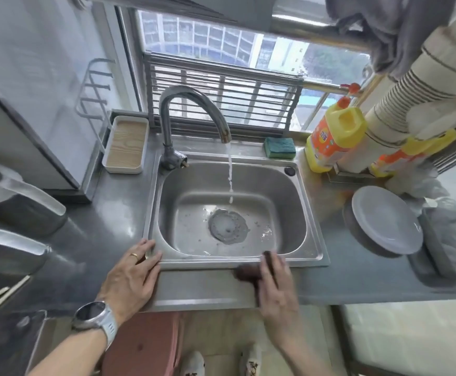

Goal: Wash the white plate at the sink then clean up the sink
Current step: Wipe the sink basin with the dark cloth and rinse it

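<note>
Water runs from the tap [194,115] into the sink [232,213] — we rest our left hand [133,275], fingers spread, on its rim. Our right hand [277,289] grips a blurred brown object [248,272]; the white plate [385,219] sits on the worktop [357,278].

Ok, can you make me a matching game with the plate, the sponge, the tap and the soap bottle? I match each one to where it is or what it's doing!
Things:
1. white plate
2. green sponge
3. tap
4. yellow soap bottle

Places or states:
A. running water into the sink
B. standing by the window, right of the sponge
C. lying on the counter right of the sink
D. sitting on the ledge behind the sink

Right pairs: 1-C, 2-D, 3-A, 4-B
</note>
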Demonstrator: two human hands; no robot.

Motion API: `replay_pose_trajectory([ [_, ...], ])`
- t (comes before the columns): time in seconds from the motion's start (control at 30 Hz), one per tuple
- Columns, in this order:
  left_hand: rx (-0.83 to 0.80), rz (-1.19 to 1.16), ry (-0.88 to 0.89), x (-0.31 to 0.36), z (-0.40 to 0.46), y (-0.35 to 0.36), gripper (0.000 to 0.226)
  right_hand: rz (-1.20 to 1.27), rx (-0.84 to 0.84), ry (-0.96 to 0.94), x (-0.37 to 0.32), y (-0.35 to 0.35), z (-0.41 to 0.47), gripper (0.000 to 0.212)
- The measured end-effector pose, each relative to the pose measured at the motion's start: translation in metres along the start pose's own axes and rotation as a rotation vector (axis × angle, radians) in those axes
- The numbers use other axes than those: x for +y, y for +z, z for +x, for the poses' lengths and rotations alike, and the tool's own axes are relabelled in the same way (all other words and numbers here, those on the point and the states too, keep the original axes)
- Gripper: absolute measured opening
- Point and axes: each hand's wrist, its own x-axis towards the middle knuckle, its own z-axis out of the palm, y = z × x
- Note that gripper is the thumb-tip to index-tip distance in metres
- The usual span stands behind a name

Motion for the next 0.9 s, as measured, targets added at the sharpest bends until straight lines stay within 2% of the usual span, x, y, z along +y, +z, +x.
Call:
replay_pose_trajectory([
  [0.07,-0.040,-0.059,-0.045,0.002,0.001,-0.007,0.045,-0.080,0.060,0.296,0.085,-0.016,-0.004,0.051],
  [0.1,-0.055,-0.120,-0.088,0.002,0.003,-0.012,0.041,-0.056,0.130,0.428,0.105,-0.019,-0.003,0.050],
  [0.13,-0.056,-0.204,-0.137,0.002,0.005,-0.017,0.042,-0.012,0.190,0.501,0.108,-0.017,-0.002,0.049],
  [0.17,-0.039,-0.294,-0.185,0.002,0.007,-0.022,0.046,0.011,0.250,0.491,0.091,-0.015,0.000,0.050],
  [0.2,0.004,-0.369,-0.229,0.003,0.009,-0.029,0.049,0.019,0.263,0.416,0.056,-0.015,0.006,0.052],
  [0.23,0.068,-0.414,-0.270,0.002,0.010,-0.035,0.049,0.010,0.248,0.259,0.013,-0.009,0.010,0.054],
  [0.4,0.321,-0.404,-0.394,-0.005,0.005,-0.056,0.045,0.307,-0.120,-0.402,-0.202,0.050,0.010,0.054],
  [0.5,0.415,-0.362,-0.468,-0.019,0.005,-0.063,0.042,0.272,-0.207,-0.776,-0.248,0.077,0.036,0.048],
  [0.6,0.515,-0.285,-0.564,-0.037,0.003,-0.069,0.040,0.199,-0.308,-0.803,-0.252,0.081,0.095,0.050],
  [0.7,0.574,-0.124,-0.512,-0.047,-0.005,-0.063,0.037,0.148,-0.271,-0.649,-0.274,0.100,0.176,0.053],
  [0.8,0.476,0.013,-0.456,-0.062,-0.017,-0.044,0.029,0.184,-0.329,-0.452,-0.299,0.109,0.235,0.056],
  [0.87,0.402,0.060,-0.467,-0.072,-0.026,-0.033,0.031,0.195,-0.290,-0.459,-0.295,0.106,0.217,0.055],
  [0.9,0.395,0.056,-0.468,-0.077,-0.029,-0.031,0.036,0.202,-0.255,-0.529,-0.289,0.101,0.189,0.053],
])
